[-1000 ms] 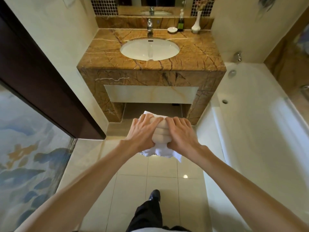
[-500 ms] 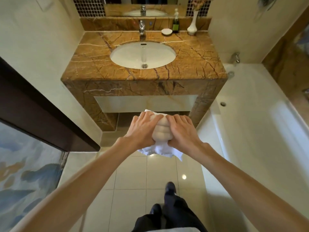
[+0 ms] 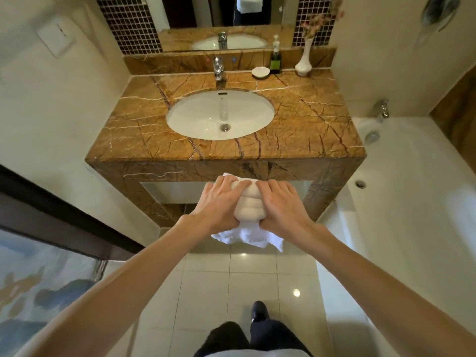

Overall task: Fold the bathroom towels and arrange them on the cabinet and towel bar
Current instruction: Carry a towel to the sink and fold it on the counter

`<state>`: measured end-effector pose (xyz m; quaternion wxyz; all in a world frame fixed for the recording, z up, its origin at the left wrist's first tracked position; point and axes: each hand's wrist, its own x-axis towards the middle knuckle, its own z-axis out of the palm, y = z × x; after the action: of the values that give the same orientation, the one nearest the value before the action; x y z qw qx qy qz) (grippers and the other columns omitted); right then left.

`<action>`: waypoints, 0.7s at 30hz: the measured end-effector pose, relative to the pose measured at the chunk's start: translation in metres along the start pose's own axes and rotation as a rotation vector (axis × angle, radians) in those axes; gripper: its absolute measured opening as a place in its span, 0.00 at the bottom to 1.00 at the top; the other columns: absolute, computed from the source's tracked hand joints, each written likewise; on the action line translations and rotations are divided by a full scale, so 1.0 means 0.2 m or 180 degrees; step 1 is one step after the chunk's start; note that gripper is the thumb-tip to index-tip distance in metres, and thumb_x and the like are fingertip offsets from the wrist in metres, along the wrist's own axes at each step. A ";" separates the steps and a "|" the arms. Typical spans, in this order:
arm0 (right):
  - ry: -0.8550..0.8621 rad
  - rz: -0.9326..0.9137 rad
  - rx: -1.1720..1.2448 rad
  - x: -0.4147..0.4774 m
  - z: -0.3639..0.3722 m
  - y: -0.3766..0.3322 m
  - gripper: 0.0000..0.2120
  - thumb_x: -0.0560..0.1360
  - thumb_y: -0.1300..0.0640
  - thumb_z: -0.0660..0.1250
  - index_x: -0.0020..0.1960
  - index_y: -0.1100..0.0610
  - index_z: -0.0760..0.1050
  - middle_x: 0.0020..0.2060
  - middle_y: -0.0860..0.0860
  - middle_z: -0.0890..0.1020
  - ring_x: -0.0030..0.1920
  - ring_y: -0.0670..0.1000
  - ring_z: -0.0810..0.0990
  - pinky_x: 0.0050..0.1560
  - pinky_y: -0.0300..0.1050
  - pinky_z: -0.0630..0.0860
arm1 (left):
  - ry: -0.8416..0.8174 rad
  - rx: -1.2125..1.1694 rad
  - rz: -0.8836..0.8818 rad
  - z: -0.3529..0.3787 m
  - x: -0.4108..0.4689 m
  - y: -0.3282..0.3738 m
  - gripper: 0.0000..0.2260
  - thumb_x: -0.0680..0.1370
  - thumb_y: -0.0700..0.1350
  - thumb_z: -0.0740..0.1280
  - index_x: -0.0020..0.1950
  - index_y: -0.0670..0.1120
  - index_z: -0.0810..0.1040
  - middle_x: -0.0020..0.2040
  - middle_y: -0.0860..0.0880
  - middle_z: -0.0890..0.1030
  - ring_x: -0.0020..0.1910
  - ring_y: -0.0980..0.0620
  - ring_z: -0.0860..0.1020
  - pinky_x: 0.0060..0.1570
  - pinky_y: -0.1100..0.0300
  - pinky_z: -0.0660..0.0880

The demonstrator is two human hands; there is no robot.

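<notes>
Head view: a folded white towel (image 3: 248,208) is gripped between the left hand (image 3: 219,204) and right hand (image 3: 283,208), and has been carried closer to the marble cabinet (image 3: 304,119), likely for placement there.

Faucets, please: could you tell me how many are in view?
2. The basin faucet stands at the back of the marble cabinet; the bathtub faucet sits at the tub's far end. The mirror only reflects the first.

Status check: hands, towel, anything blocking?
Left hand and right hand both grip the folded towel. Held in front of the counter, loose end hanging. Nothing seen in the way.
</notes>
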<state>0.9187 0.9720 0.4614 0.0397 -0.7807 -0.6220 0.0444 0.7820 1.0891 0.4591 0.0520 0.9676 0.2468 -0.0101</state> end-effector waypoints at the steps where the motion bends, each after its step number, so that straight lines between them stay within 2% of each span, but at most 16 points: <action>1: 0.0003 -0.0007 0.0024 0.04 -0.01 0.03 0.29 0.64 0.52 0.67 0.63 0.56 0.66 0.53 0.52 0.74 0.53 0.55 0.73 0.56 0.46 0.63 | 0.0010 0.0004 0.0003 -0.01 0.04 -0.01 0.38 0.65 0.54 0.72 0.72 0.54 0.60 0.63 0.48 0.67 0.61 0.45 0.66 0.55 0.50 0.67; 6: 0.0040 -0.0057 -0.0005 0.25 -0.07 0.14 0.31 0.63 0.52 0.68 0.64 0.56 0.65 0.53 0.51 0.74 0.53 0.55 0.72 0.57 0.46 0.63 | 0.0057 0.0074 -0.0045 -0.08 0.26 -0.08 0.38 0.65 0.54 0.72 0.73 0.54 0.59 0.65 0.47 0.66 0.62 0.45 0.66 0.57 0.48 0.67; 11: 0.0133 -0.0029 -0.0009 0.46 -0.10 0.24 0.30 0.61 0.54 0.68 0.62 0.57 0.67 0.51 0.52 0.74 0.51 0.56 0.72 0.52 0.46 0.62 | 0.0061 0.0073 -0.0045 -0.14 0.48 -0.16 0.39 0.65 0.53 0.72 0.73 0.54 0.59 0.66 0.47 0.65 0.63 0.45 0.65 0.59 0.49 0.66; 21: 0.0291 0.0119 0.0146 0.98 -0.18 0.46 0.34 0.61 0.50 0.72 0.64 0.55 0.66 0.52 0.51 0.74 0.52 0.54 0.72 0.55 0.47 0.66 | 0.0280 0.0173 0.0191 -0.21 1.03 -0.42 0.40 0.63 0.54 0.74 0.72 0.53 0.60 0.66 0.46 0.67 0.63 0.46 0.65 0.53 0.50 0.67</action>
<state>1.0563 1.1429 0.4831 0.0852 -0.7923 -0.6036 0.0237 0.9220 1.2659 0.4836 0.0151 0.9751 0.2194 0.0273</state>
